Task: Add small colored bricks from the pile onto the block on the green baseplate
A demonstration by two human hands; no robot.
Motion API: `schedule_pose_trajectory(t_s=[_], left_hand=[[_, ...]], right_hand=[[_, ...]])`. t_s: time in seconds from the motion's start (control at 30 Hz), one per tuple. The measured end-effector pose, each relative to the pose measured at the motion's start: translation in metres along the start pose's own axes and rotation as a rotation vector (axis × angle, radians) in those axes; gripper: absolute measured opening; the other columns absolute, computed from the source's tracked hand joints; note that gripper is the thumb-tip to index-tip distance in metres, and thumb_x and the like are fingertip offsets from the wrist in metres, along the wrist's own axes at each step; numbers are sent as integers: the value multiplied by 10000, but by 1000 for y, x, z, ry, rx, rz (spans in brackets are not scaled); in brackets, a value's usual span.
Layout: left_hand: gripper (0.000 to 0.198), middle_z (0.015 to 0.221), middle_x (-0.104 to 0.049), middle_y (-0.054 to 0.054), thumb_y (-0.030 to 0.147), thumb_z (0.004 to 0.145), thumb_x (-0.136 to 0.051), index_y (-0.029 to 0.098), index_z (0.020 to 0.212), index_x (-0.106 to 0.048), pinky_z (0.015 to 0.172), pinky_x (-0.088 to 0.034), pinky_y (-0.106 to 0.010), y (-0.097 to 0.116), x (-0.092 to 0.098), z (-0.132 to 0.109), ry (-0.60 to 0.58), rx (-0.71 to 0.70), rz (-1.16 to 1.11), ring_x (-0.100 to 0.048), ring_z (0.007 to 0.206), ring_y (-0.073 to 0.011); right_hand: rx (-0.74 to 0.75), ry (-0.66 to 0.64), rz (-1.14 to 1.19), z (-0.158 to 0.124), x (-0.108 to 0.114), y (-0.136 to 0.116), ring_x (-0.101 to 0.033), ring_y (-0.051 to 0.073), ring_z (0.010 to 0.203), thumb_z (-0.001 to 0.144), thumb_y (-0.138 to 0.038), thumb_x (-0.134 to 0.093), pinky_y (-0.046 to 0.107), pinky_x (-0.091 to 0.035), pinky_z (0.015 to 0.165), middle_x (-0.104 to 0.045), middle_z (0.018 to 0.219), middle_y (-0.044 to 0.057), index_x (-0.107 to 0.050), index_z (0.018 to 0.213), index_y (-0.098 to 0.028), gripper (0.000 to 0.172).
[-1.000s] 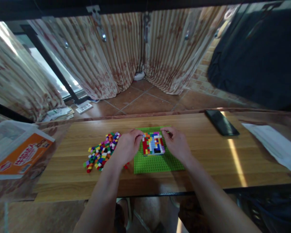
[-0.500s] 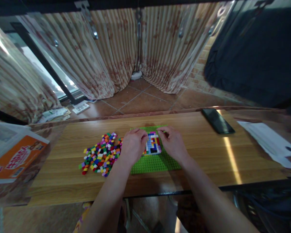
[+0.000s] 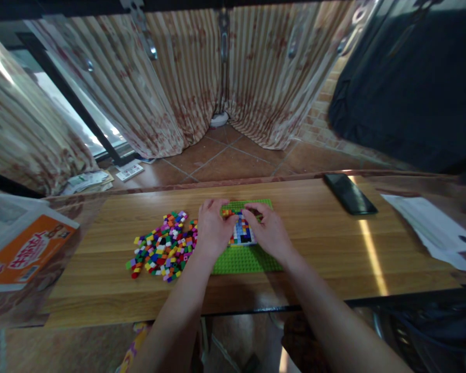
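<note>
Striped curtains [image 3: 186, 77] are hung beyond the wooden table [image 3: 101, 217], on which a green baseplate [image 3: 248, 261] is laid. On its middle, a block [image 3: 243, 231] of coloured bricks is partly covered by the left hand [image 3: 214, 226] and right hand [image 3: 271, 231]. Hands are held just apart, fingers curled at the block's far part; whether a brick is pinched cannot be told. Loose bricks [image 3: 165, 248] are heaped to the left. Fitting or aligning bricks seems in hand; next, careful lining-up and an even downward press would be called for.
</note>
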State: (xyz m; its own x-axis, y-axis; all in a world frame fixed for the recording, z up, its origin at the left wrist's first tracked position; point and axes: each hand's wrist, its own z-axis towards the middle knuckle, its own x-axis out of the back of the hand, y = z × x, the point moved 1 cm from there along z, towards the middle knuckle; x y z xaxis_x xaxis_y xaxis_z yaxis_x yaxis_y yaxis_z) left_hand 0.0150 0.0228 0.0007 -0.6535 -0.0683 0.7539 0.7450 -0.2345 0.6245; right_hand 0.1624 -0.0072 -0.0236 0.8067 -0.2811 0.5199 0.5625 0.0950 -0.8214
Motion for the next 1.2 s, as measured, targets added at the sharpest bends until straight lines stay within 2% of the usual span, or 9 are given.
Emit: schedule_pose_trajectory(t_s=[0.1,0.2,0.37,0.53,0.8,1.03,1.2], left_hand=[[363,1180,-693,-109,193,765,-689,144,1125,-675,1026,-460,-386,-8,-6,5,-104,90,-205,-622,1115,-242],[344,1075,-734,-97,185,738,-689,129,1076,-701,925,-511,-344,-16,-15,7,-160,168,-433,-671,978,-215],[320,789,-727,-23,214,661,-718,137,971,-738,671,-506,-258,-23,-25,7,-180,271,-717,-632,674,-143],[280,666,-670,22,190,585,-734,138,860,-741,597,-460,-221,-21,-26,8,-162,319,-851,-565,584,-102],[246,677,-668,16,177,596,-726,136,838,-733,584,-452,-215,-20,-26,7,-166,310,-855,-557,591,-100],[224,673,-678,9,142,664,-703,134,884,-741,586,-464,-210,-16,-27,2,-146,300,-779,-576,590,-104],[229,796,-736,-35,145,715,-700,133,940,-740,664,-511,-233,-11,-26,-5,-115,284,-650,-638,680,-130]], right_hand=[[-14,0,-19,0,-4,0,-656,244,971,902,-385,-510,397,-492,889,-722,1043,124,-703,1054,-153,338],[-24,12,-34,0,-6,-1,-661,249,958,891,-374,-525,401,-495,877,-728,1036,126,-708,1052,-151,330],[-34,0,-61,2,-8,1,-662,254,958,879,-352,-540,407,-490,878,-737,1024,114,-713,1047,-159,308],[-80,-9,-26,4,-11,2,-667,239,912,868,-336,-540,392,-506,840,-738,1023,107,-718,1039,-165,301],[-51,1,-23,5,-15,2,-671,228,911,848,-288,-530,387,-505,858,-746,990,93,-730,1000,-181,274],[-14,6,-36,2,-17,7,-654,258,942,858,-345,-489,444,-490,891,-737,1008,108,-725,1009,-176,327],[2,4,22,1,-17,11,-654,252,962,862,-380,-473,433,-501,888,-726,1052,124,-715,1039,-167,368]])
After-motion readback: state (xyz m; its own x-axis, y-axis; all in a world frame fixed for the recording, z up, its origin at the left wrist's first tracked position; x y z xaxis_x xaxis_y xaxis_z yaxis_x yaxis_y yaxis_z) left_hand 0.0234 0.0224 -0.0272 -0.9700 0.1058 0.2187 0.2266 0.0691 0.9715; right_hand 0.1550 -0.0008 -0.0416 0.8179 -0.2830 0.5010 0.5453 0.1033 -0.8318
